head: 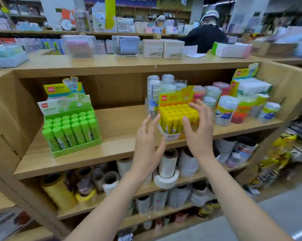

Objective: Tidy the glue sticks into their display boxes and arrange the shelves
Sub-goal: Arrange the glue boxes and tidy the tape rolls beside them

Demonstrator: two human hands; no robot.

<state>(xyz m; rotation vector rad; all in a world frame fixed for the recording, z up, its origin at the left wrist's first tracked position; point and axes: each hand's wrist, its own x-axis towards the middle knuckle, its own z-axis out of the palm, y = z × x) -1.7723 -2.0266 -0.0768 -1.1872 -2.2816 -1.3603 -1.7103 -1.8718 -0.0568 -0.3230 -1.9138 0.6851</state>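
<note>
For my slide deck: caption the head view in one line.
Left hand and right hand flank the yellow glue-stick box on the shelf.

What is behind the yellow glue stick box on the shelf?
Stacks of clear wrapped rolls stand behind the yellow box. Its header card and the right hand cover their lower parts and the shelf there.

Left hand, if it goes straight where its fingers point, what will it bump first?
Probably the yellow glue stick box, at its left side, just beyond the left hand. Depth is unclear; it might slip past to the tape rolls behind.
</note>
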